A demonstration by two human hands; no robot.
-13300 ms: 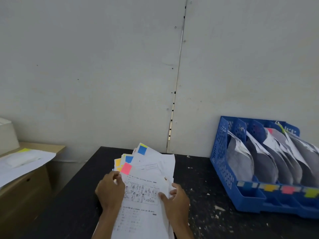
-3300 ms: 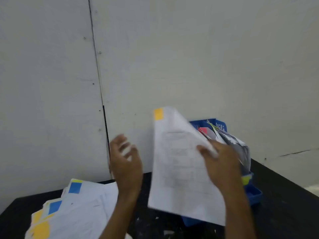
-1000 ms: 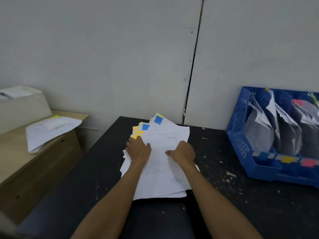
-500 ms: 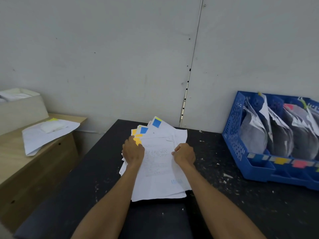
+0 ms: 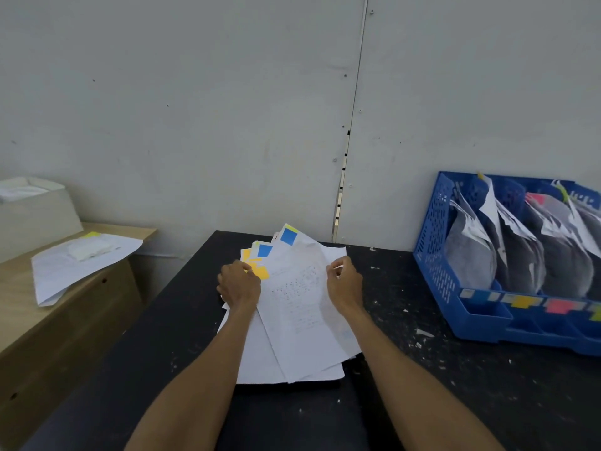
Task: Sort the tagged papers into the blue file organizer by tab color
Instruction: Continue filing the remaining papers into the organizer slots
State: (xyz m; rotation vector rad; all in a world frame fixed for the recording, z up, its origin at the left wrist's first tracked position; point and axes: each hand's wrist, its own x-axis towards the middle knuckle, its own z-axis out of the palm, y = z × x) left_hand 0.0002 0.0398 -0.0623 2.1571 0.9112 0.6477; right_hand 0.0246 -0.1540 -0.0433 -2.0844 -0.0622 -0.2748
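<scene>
A fanned stack of white tagged papers lies on the black table, with blue and orange tabs showing at its far left corner. My left hand rests on the stack's left side by an orange tab. My right hand pinches the right edge of the top sheet, which is slightly lifted. The blue file organizer stands at the right against the wall. Its slots hold papers, and coloured labels run along its front.
The black table is speckled with white scraps. A wooden cabinet at the left carries loose white papers and a pale box. A grey wall stands close behind.
Since 3.3 s ago the orange-tabbed sheet has left my right hand and both hands have come back to the stack. In the last half second my right hand has taken the top sheet's right edge.
</scene>
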